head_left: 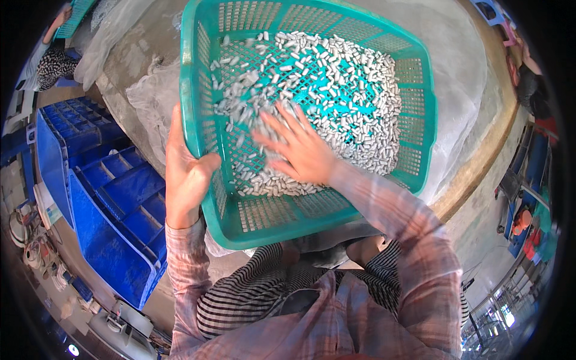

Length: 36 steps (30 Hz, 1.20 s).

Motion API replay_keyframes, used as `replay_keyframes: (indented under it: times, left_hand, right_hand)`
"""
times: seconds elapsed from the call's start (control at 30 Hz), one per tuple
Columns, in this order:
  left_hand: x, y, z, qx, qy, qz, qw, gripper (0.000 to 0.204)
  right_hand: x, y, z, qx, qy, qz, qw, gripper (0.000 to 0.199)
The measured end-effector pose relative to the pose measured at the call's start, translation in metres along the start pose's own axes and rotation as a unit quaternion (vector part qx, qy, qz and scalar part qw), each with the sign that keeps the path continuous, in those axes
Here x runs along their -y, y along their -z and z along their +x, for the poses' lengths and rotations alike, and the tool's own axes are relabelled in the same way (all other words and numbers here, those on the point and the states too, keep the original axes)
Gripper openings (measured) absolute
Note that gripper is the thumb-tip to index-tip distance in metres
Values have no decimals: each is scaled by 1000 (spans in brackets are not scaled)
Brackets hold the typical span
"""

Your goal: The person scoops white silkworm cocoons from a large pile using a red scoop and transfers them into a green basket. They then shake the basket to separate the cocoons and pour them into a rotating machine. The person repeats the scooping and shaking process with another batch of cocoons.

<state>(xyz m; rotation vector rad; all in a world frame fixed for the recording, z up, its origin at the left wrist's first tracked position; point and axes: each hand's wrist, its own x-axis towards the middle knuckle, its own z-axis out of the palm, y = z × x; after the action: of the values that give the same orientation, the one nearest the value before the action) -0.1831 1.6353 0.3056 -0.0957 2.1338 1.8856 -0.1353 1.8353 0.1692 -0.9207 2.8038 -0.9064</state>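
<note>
A green plastic basket [428, 120] with slotted walls and a mesh bottom is tilted in front of me. Many small whitish, capsule-shaped pieces [360, 78] lie in it, thickest along its right side. My left hand [187, 171] grips the basket's left rim, the thumb over the edge and the fingers partly hidden outside. Inside, my right hand [300, 147] is spread flat over the pieces, its fingers slightly blurred. Pieces left of those fingers are smeared by motion.
Blue plastic crates [120, 198] stand on the left. Thin translucent sheeting [153, 102] lies around the basket. At the upper left another person's arm [57, 24] shows beside a green basket [75, 18]. Footwear [36, 252] lies at the far left.
</note>
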Motion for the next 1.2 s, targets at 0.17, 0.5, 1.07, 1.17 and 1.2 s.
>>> replay_keyframes:
  times: [0.17, 0.5, 1.07, 1.17, 1.2]
  left_hand:
    - [-2, 0, 4, 11, -28, 14, 999, 84]
    - [-11, -9, 15, 17, -32, 69, 997, 84]
    - [-37, -22, -5, -8, -60, 68, 996, 94]
    - [-29, -8, 3, -21, -41, 74, 996, 92]
    - [-23, -6, 8, -20, -37, 75, 996, 92]
  right_hand:
    - [-96, 43, -108, 56, -108, -108, 987, 63]
    - [-30, -13, 88, -235, -182, -53, 953, 65]
    - [-71, 13, 82, -299, -239, -61, 922, 61]
    - [-5, 4, 85, -223, -76, 17, 972, 60]
    - [10, 4, 60, -139, -29, 55, 988, 60]
